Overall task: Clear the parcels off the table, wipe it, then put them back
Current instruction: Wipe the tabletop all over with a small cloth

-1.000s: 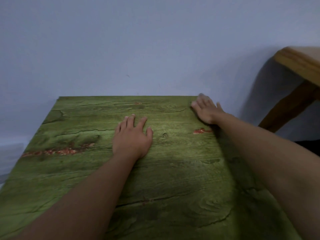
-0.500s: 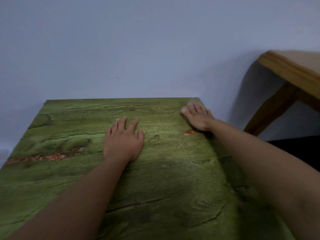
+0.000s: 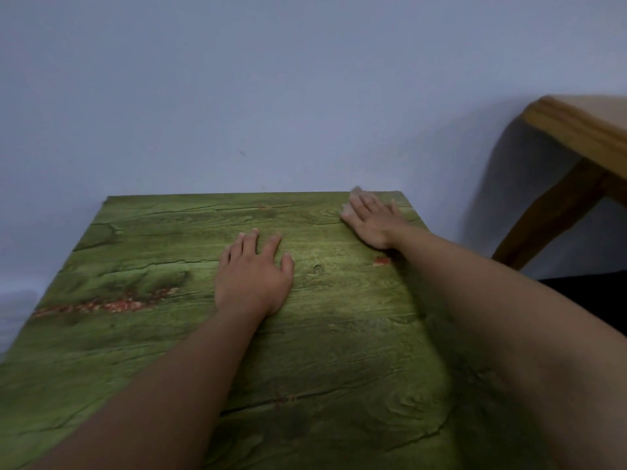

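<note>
Green, wood-grain printed tabletop (image 3: 339,351) fills the lower part of the head view, its far edge against a pale blue-grey wall (image 3: 271,96). We see no parcels anywhere in view, so we judge the clearing step done and the wiping step in hand.

Our left hand (image 3: 252,276) lies palm down near the middle of the table, fingers straight and slightly spread, pointing to twelve o'clock, holding nothing. It seems only to steady us.

Our right hand (image 3: 371,220) lies flat at about one o'clock from the left hand, close to the table's far right corner. Its fingers are extended, pointing towards eleven o'clock. A small pale patch (image 3: 354,193) shows at the fingertips; it may be a cloth or tissue pressed under the hand, but it is too blurred for us to tell.

From the right hand, nearly all the surface still to be covered lies towards nine o'clock along the far edge and towards six o'clock, back to us. The right hand is the nearer one to that corner, so a sweep leftward would fall to it.

A light brown wooden table (image 3: 576,130) stands apart at three o'clock.
</note>
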{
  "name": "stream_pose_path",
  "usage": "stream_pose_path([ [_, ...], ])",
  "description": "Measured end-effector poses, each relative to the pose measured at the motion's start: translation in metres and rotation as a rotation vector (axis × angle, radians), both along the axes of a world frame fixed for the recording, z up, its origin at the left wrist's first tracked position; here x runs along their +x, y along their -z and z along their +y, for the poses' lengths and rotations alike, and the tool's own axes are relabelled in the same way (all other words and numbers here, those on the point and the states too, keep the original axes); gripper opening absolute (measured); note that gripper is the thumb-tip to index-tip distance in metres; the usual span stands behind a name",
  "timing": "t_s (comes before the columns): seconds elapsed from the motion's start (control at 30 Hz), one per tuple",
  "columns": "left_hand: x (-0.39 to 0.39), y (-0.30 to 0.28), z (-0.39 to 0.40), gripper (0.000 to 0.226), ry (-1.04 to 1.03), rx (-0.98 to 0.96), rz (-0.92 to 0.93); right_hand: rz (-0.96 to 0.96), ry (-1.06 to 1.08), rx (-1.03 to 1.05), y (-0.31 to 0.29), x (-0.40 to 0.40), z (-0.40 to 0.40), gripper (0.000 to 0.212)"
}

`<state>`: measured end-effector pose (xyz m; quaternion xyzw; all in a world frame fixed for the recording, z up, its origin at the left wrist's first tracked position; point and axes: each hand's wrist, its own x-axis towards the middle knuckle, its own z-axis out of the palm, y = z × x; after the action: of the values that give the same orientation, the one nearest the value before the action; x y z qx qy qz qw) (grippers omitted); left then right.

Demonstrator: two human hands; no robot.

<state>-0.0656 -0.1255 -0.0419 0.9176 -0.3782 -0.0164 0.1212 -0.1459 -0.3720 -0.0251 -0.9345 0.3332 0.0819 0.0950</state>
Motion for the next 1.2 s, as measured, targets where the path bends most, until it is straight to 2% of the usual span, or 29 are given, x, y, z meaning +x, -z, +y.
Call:
stream_pose_path([
  [0.1,0.003,0.000,-0.001,0.058,-0.004,-0.004,-0.007,0.013,0.148,0.025,-0.006,0.006,-0.006,0.077],
  [0.23,0.000,-0.001,0.001,0.058,0.000,0.000,-0.009,-0.026,-0.127,0.009,0.003,0.017,0.020,0.074],
  [0.33,0.000,-0.002,0.001,0.058,0.003,0.002,-0.003,-0.002,0.052,0.018,-0.004,0.021,0.011,0.074],
  [0.47,-0.001,0.000,0.001,0.065,-0.021,-0.011,-0.003,-0.019,-0.210,0.007,0.004,0.023,0.027,0.072],
  [0.5,-0.001,0.000,0.000,0.067,-0.028,-0.018,-0.003,-0.029,-0.187,-0.003,0.002,0.020,0.018,0.071],
  [0.6,0.000,0.001,-0.001,0.070,-0.041,-0.032,0.016,0.034,0.061,-0.016,-0.005,0.016,-0.004,0.076],
  [0.73,0.001,0.003,-0.001,0.068,-0.029,-0.034,0.001,-0.017,-0.229,-0.015,0.007,0.021,0.021,0.072],
  [0.87,0.002,0.005,-0.001,0.060,-0.021,-0.069,-0.006,-0.018,-0.030,-0.010,0.003,0.030,0.019,0.071],
  [0.97,0.001,0.006,0.000,0.056,-0.024,-0.093,-0.010,-0.035,-0.227,-0.020,0.012,0.040,0.047,0.069],
  [1.0,0.001,0.006,0.000,0.055,-0.020,-0.101,-0.017,-0.051,-0.234,-0.019,0.010,0.042,0.045,0.068],
  [1.1,0.003,0.006,0.000,0.053,-0.016,-0.103,-0.023,-0.037,-0.024,-0.004,0.003,0.047,0.033,0.069],
  [1.13,0.004,0.007,0.000,0.053,-0.019,-0.103,-0.032,-0.026,-0.029,-0.009,0.003,0.050,0.039,0.070],
  [1.2,0.003,0.007,0.000,0.052,-0.029,-0.104,-0.040,-0.020,-0.213,-0.019,0.011,0.055,0.058,0.071],
])
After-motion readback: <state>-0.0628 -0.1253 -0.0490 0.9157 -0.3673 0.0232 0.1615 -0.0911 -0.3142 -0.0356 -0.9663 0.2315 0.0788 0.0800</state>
